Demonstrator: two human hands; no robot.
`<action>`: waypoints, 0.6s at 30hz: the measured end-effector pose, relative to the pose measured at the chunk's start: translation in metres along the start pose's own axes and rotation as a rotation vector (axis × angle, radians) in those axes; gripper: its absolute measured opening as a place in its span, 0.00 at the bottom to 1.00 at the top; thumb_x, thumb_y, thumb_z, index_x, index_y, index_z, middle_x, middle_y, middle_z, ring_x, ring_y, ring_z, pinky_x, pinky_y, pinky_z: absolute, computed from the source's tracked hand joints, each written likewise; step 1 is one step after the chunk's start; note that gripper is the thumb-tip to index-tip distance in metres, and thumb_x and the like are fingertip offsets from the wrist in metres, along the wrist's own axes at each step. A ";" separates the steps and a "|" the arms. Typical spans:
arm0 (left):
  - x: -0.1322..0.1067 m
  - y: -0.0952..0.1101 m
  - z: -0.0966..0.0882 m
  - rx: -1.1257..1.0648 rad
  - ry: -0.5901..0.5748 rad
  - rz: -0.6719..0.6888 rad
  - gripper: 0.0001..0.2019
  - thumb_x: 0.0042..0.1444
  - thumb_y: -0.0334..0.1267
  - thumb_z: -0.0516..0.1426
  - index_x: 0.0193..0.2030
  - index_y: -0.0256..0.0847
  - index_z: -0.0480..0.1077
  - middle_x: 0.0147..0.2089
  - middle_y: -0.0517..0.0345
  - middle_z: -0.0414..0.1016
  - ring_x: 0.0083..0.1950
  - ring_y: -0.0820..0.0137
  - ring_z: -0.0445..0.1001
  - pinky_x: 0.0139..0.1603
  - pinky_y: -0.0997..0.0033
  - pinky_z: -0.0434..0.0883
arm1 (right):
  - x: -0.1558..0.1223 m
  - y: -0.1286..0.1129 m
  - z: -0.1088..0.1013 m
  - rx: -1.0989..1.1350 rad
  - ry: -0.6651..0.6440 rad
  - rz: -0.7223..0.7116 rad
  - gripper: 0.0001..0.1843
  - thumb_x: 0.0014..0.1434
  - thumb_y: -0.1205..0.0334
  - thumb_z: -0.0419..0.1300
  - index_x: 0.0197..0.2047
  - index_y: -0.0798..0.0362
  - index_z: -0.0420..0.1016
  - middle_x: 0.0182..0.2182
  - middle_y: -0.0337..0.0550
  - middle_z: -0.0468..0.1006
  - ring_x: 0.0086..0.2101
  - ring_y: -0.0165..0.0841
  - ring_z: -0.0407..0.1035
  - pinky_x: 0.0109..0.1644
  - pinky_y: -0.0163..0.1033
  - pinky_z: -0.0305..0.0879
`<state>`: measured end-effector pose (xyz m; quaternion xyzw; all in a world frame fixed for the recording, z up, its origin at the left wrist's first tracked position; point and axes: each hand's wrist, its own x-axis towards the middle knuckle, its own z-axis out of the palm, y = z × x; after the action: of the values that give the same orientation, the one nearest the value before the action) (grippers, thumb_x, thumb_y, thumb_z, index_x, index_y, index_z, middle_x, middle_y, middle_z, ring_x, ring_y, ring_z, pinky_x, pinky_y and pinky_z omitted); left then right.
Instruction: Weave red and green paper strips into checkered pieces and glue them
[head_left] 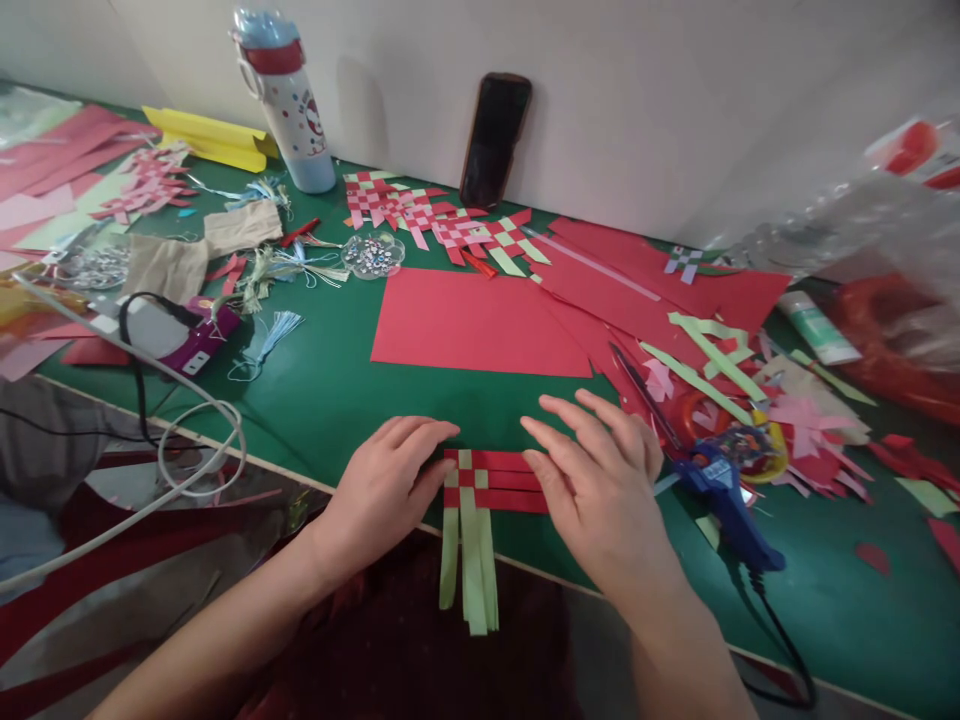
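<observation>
A small woven piece of red and pale green paper strips [480, 480] lies at the near edge of the green table [330, 390], its green strips [469, 560] hanging over the edge. My left hand [386, 480] rests flat on the weave's left side, fingers stretched out. My right hand [600, 480] lies flat over its right side, fingers spread and pressing the red strips down. Neither hand grips anything.
A red paper sheet [480, 320] lies behind the weave. A blue glue gun [724, 490] and scissors [652, 400] sit right of my right hand among paper scraps. Finished weaves [442, 220], a phone [495, 140] and a bottle [289, 100] stand by the wall. Cables [187, 440] lie left.
</observation>
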<state>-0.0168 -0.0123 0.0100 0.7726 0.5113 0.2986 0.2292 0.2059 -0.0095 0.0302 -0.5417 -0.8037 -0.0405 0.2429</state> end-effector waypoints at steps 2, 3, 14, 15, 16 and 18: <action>-0.002 -0.003 -0.003 0.163 0.014 0.151 0.12 0.65 0.30 0.50 0.52 0.39 0.71 0.51 0.48 0.76 0.54 0.62 0.73 0.56 0.56 0.72 | -0.007 0.005 -0.002 -0.006 0.037 -0.008 0.12 0.66 0.63 0.56 0.50 0.52 0.77 0.53 0.49 0.76 0.58 0.47 0.63 0.62 0.61 0.55; -0.004 -0.004 -0.003 0.213 -0.001 0.225 0.13 0.66 0.29 0.50 0.53 0.39 0.71 0.53 0.48 0.75 0.57 0.61 0.72 0.59 0.54 0.71 | -0.012 0.007 -0.003 0.000 0.046 -0.017 0.12 0.65 0.64 0.56 0.51 0.53 0.76 0.53 0.51 0.76 0.58 0.47 0.63 0.62 0.60 0.57; -0.004 -0.006 0.005 0.485 -0.291 0.439 0.23 0.65 0.46 0.55 0.64 0.40 0.64 0.62 0.54 0.71 0.62 0.55 0.65 0.71 0.48 0.50 | -0.052 -0.009 0.008 0.114 0.034 0.003 0.14 0.63 0.71 0.56 0.51 0.53 0.74 0.51 0.51 0.76 0.58 0.48 0.63 0.60 0.61 0.61; -0.003 -0.005 0.004 0.493 -0.295 0.435 0.23 0.65 0.47 0.55 0.63 0.40 0.64 0.62 0.55 0.71 0.62 0.55 0.64 0.72 0.47 0.48 | -0.052 -0.012 0.009 0.120 0.035 0.008 0.13 0.64 0.71 0.57 0.51 0.53 0.75 0.51 0.50 0.76 0.58 0.48 0.63 0.61 0.61 0.60; -0.003 -0.004 0.003 0.498 -0.301 0.432 0.23 0.65 0.48 0.55 0.63 0.41 0.64 0.62 0.56 0.71 0.62 0.54 0.63 0.72 0.46 0.47 | -0.052 -0.014 0.010 0.124 0.034 0.012 0.13 0.64 0.70 0.57 0.50 0.52 0.75 0.51 0.50 0.77 0.58 0.47 0.64 0.62 0.60 0.59; -0.001 -0.003 0.001 0.503 -0.314 0.427 0.24 0.64 0.51 0.56 0.62 0.42 0.65 0.62 0.56 0.71 0.63 0.53 0.61 0.72 0.45 0.44 | -0.050 -0.019 0.011 0.120 0.009 0.019 0.12 0.64 0.67 0.57 0.50 0.50 0.76 0.51 0.47 0.78 0.58 0.46 0.64 0.63 0.60 0.57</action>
<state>-0.0183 -0.0125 0.0069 0.9305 0.3547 0.0821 0.0402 0.2003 -0.0563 0.0021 -0.5337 -0.7983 0.0075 0.2790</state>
